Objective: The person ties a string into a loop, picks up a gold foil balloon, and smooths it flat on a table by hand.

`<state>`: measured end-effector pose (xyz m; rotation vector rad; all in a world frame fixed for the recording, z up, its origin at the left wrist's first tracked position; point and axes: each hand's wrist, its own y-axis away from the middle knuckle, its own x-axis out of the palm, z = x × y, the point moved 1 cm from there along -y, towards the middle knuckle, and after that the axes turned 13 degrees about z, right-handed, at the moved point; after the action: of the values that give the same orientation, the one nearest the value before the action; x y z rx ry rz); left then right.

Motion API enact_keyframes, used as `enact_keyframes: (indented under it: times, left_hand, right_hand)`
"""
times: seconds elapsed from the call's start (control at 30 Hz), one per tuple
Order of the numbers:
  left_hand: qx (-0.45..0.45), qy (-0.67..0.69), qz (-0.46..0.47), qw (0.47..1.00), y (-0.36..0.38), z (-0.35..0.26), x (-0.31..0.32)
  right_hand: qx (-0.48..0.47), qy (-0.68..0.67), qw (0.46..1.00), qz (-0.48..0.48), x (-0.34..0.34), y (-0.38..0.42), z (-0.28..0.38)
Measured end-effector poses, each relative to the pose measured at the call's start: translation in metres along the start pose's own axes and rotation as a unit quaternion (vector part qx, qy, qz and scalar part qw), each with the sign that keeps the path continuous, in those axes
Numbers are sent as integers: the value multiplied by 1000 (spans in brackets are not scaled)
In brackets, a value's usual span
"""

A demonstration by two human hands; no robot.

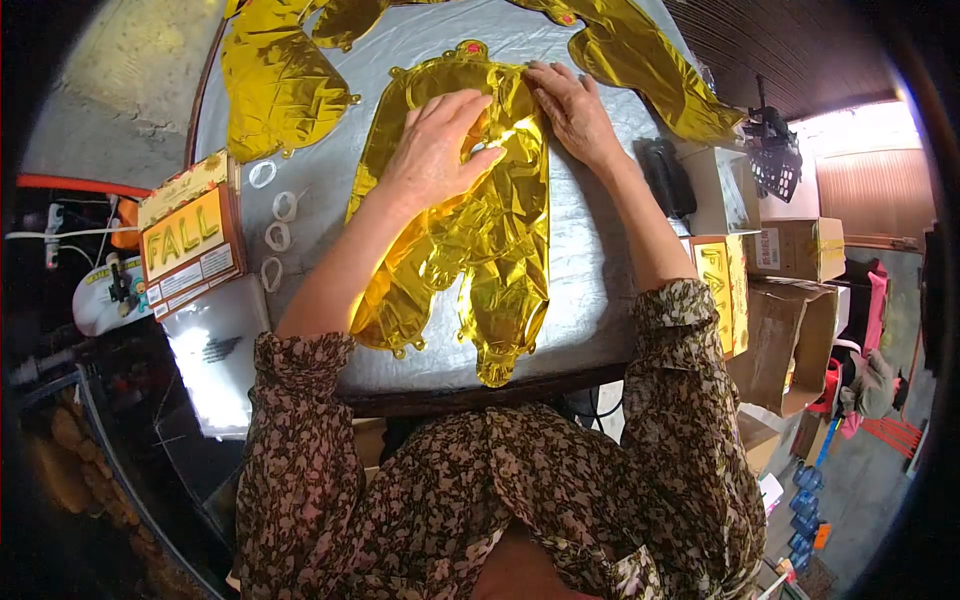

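Note:
A flat, deflated gold foil balloon (508,290) lies in front of me on the silver-grey table cover (590,300), its tabbed ends pointing toward me. Its top edge carries a red dot. My left hand (440,145) rests on the upper part of the foil, fingers stretched and thumb apart. At the upper right edge of the same balloon, my right hand (572,112) lies with its fingers extended, fingertips touching the foil. Wrinkles run through the balloon's middle, and part of it is hidden under my left hand and forearm.
More gold foil balloons (275,90) lie along the far side, one (640,75) at the right. Several white ribbon coils (279,237) sit left, beside a stack of "FALL" packages (187,238). A black object (664,178), a white box (716,190) and cardboard boxes (785,330) stand right.

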<state>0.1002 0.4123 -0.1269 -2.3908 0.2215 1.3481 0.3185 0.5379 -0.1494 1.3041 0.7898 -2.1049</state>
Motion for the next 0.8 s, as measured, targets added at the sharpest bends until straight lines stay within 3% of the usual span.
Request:
enact_keyframes:
  times: [0.3, 0.6, 0.7, 0.8]
  left_hand:
    - [-14, -13, 29, 999, -6, 3, 8]
    - [-1, -12, -15, 1000, -10, -8, 1]
    - [28, 16, -13, 999, -14, -19, 5]
    - [110, -16, -3, 994, -16, -26, 11]
  right_hand:
    - [1, -44, 999, 7, -3, 7, 2]
    - [18, -46, 999, 18, -1, 10, -1]
    - [8, -39, 999, 9, 0, 10, -3]
    - [13, -39, 999, 14, -1, 11, -1]
